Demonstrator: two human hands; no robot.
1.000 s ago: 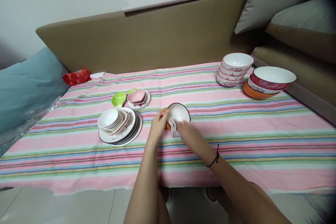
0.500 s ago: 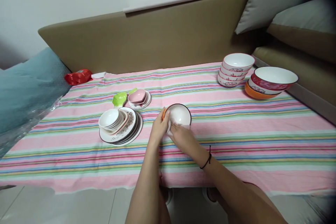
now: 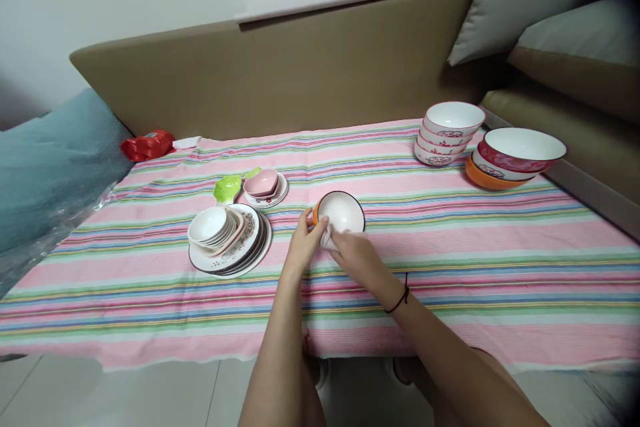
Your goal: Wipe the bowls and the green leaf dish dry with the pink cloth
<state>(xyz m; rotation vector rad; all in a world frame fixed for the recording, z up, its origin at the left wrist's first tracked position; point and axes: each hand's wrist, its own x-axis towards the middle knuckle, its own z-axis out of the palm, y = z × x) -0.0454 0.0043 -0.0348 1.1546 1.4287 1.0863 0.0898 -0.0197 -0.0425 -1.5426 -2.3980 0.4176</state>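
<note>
A bowl [image 3: 344, 210], orange outside and white inside with a dark rim, is tilted toward me above the striped cloth. My left hand [image 3: 303, 240] grips its left side, thumb at the rim and fingers around the orange outside. In my right hand [image 3: 356, 255] is a pale cloth [image 3: 327, 239], pressed at the bowl's near rim close to my left thumb. Part of the cloth is hidden under the right fingers. A black cord circles my right wrist.
Left of my hands stand stacked plates [image 3: 250, 250] topped by small white bowls [image 3: 207, 225]. Behind them are a green dish [image 3: 227, 188] and a pink dish [image 3: 261, 183]. Stacked white bowls [image 3: 453, 119] and larger bowls [image 3: 523, 143] stand back right. A red bundle [image 3: 149, 145] lies back left.
My right hand and the cloth have shifted around the bowl's near rim, first closer to my left hand, then slightly up. The bowl has tipped a little. The stacks stay put.
</note>
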